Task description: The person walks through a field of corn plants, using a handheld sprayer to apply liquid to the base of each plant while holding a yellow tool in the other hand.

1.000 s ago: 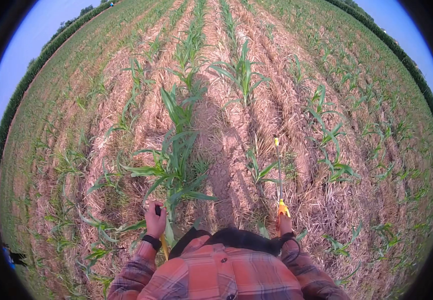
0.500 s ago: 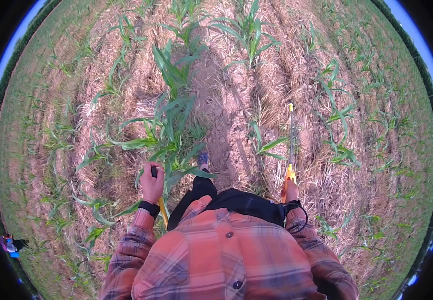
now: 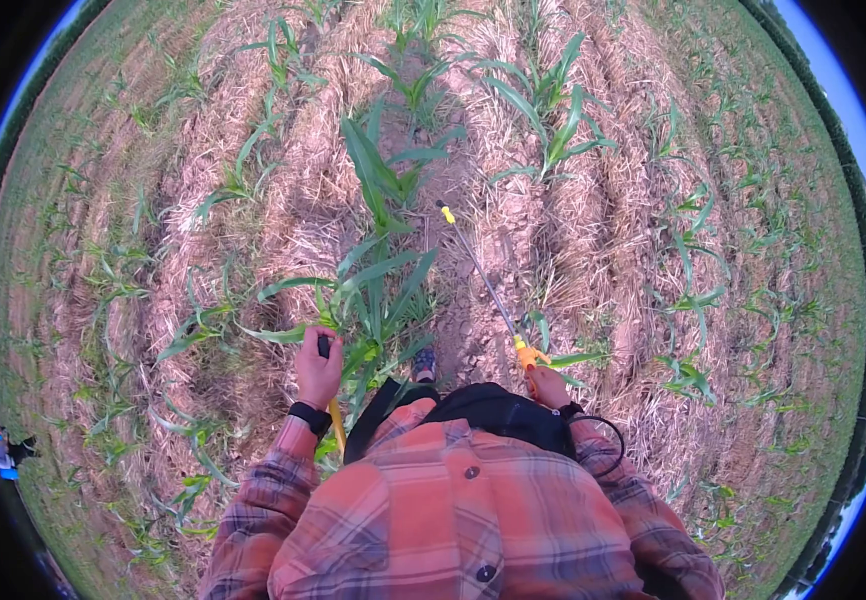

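My right hand (image 3: 550, 387) is closed round the yellow handle (image 3: 529, 356) of a spray wand. Its thin dark lance (image 3: 483, 272) slants forward and left, and the yellow nozzle (image 3: 448, 214) ends over the bare soil beside a tall corn plant (image 3: 377, 180). My left hand (image 3: 319, 372) makes a fist round the black grip (image 3: 324, 346) of a yellow lever (image 3: 337, 430), which runs down beside my leg. Corn leaves (image 3: 278, 335) overlap the fingers of this hand in view. The lever's lower end is hidden by my body.
Rows of young corn (image 3: 553, 140) run ahead, with dry straw (image 3: 303, 210) between them. My shoe (image 3: 424, 362) stands on the soil beside the near plants. Another person (image 3: 1, 455) is far off at the left edge.
The wand has swung left, from pointing nearly straight ahead to slanting across the soil strip. My right hand has moved left with it. My left hand keeps its grip.
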The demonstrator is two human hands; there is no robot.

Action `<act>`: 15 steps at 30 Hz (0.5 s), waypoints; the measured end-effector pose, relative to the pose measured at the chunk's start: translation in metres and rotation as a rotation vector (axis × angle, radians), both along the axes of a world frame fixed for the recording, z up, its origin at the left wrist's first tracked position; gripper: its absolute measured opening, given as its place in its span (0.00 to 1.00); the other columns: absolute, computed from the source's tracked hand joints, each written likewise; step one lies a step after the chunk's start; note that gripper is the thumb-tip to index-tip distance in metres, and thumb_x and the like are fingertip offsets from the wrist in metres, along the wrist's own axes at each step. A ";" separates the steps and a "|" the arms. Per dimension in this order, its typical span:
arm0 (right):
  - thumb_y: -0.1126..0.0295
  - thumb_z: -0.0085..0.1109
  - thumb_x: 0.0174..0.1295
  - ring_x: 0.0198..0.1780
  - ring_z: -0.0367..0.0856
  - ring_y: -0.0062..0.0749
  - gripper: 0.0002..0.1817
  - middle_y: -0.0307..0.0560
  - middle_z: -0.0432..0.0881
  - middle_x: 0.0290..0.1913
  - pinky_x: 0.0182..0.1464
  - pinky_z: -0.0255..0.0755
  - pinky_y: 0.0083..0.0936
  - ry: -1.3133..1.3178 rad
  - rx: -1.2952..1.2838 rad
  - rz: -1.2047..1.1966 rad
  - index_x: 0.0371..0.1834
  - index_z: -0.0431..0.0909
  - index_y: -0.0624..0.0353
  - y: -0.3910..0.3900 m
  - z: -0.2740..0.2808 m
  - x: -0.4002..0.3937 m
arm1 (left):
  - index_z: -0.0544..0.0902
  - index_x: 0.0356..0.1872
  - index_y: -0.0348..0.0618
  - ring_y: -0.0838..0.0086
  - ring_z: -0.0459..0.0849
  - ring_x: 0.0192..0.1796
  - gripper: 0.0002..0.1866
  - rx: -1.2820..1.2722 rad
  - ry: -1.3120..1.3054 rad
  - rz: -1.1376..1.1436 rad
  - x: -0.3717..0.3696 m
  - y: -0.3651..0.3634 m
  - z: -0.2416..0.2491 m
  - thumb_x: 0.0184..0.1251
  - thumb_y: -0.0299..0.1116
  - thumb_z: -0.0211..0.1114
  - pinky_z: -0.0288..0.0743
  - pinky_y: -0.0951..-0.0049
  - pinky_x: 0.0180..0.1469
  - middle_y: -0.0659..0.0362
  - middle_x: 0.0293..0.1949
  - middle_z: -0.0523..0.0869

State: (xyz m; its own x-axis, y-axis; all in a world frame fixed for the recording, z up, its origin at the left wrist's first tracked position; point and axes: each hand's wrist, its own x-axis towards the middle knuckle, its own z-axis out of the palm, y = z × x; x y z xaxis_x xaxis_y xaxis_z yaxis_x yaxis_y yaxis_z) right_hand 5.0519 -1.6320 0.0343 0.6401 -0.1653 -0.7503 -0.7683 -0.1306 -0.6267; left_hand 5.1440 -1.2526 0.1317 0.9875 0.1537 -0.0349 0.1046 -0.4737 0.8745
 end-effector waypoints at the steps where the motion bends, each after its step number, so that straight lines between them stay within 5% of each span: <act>1: 0.55 0.44 0.55 0.12 0.64 0.18 0.17 0.36 0.68 0.14 0.14 0.58 0.15 -0.020 0.005 0.035 0.24 0.71 0.59 0.002 -0.006 0.005 | 0.68 0.29 0.42 0.82 0.62 0.18 0.06 0.002 0.019 -0.001 0.005 -0.001 0.005 0.50 0.25 0.56 0.58 0.80 0.21 0.65 0.15 0.65; 6: 0.54 0.45 0.55 0.15 0.68 0.18 0.18 0.36 0.71 0.14 0.17 0.62 0.15 -0.102 -0.014 0.329 0.24 0.72 0.59 0.003 0.008 0.050 | 0.67 0.29 0.42 0.86 0.60 0.16 0.05 -0.100 0.005 0.045 0.035 -0.001 -0.005 0.52 0.24 0.54 0.53 0.83 0.17 0.69 0.14 0.62; 15: 0.52 0.43 0.55 0.14 0.67 0.20 0.20 0.35 0.70 0.14 0.16 0.59 0.14 -0.060 -0.101 0.316 0.26 0.72 0.59 -0.042 -0.009 0.121 | 0.68 0.29 0.41 0.84 0.61 0.19 0.06 0.033 -0.098 0.086 0.103 -0.027 0.020 0.50 0.23 0.55 0.57 0.82 0.20 0.65 0.16 0.65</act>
State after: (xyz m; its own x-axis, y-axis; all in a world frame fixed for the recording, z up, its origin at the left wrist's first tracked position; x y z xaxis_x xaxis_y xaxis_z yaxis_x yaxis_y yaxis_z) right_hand 5.1733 -1.6739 0.0251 0.7139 -0.0228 -0.6999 -0.6420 -0.4204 -0.6412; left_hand 5.2471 -1.2798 0.1512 0.9690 0.2377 0.0681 0.0607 -0.4955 0.8665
